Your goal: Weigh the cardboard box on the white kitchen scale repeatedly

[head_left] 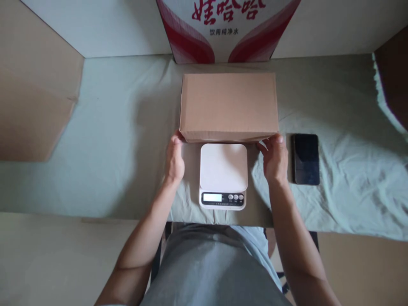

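A closed brown cardboard box is held between my two hands, just beyond a white digital kitchen scale. My left hand grips the box's near left corner, its fingers mostly hidden behind and under the edge. At the near right corner, my right hand has its thumb against the side and its fingers curled by the bottom edge. The scale's display is lit, but its digits cannot be read. Whether the box rests on the cloth or is slightly raised, I cannot tell.
A black smartphone lies right of my right hand. Green cloth covers the table. A red and white printed carton stands at the back. Brown cardboard stands at the left, and something dark brown at the right edge.
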Demonstrator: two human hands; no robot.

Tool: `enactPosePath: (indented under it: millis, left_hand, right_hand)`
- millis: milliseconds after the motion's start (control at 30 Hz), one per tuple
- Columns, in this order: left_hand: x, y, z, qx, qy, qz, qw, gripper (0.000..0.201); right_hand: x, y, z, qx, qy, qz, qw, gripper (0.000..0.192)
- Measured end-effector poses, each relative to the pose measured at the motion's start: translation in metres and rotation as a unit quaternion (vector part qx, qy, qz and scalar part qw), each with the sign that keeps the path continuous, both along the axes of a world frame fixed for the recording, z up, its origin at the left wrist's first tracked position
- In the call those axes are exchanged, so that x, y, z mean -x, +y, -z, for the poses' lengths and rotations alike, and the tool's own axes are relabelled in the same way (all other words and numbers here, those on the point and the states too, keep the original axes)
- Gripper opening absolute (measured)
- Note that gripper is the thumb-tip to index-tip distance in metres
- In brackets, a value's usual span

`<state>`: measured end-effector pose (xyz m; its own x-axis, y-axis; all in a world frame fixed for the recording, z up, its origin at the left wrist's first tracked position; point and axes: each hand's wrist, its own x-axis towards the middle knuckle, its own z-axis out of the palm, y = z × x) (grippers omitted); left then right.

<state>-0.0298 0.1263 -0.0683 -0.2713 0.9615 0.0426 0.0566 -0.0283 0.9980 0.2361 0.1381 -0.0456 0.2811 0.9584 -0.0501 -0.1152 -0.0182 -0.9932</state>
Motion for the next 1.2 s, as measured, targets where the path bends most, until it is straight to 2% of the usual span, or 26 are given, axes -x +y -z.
enactPosePath:
  millis: [167,300,433,533,667,833,1000,1200]
  left_hand:
    - [-0.012,0.016,-0.018,-0.014,-0.019,0.023,0.999,0.058]
    - [-0.018,0.016,-0.044,-0.055,-0.014,0.032,0.998,0.050]
    - [-0.015,-0.011,-0.073,-0.077,-0.008,0.021,0.997,0.042]
    - [-0.012,-0.042,-0.084,-0.047,-0.028,0.022,0.998,0.044]
    - [-0.013,-0.077,-0.083,-0.007,-0.052,0.015,0.999,0.047]
    - [-0.012,-0.103,-0.078,0.012,-0.051,0.005,0.999,0.049]
    - [-0.008,-0.114,-0.074,0.025,-0.047,-0.007,0.999,0.048]
    - [-0.006,-0.114,-0.070,0.038,-0.003,0.001,0.999,0.049]
  right_hand:
    - [0.006,0.008,-0.014,-0.020,-0.001,-0.043,0.999,0.053]
    - [0.004,0.007,-0.037,-0.059,-0.002,-0.041,0.997,0.051]
    - [0.002,-0.018,-0.062,-0.092,0.019,-0.046,0.995,0.045]
    - [0.004,-0.048,-0.071,-0.090,0.032,-0.041,0.995,0.041]
    - [0.007,-0.083,-0.067,-0.084,0.038,-0.030,0.995,0.042]
    - [0.006,-0.108,-0.055,-0.042,0.022,-0.015,0.999,0.048]
    - [0.001,-0.118,-0.047,-0.027,0.012,-0.021,0.999,0.047]
    - [0.003,-0.125,-0.042,-0.004,-0.008,-0.006,1.000,0.048]
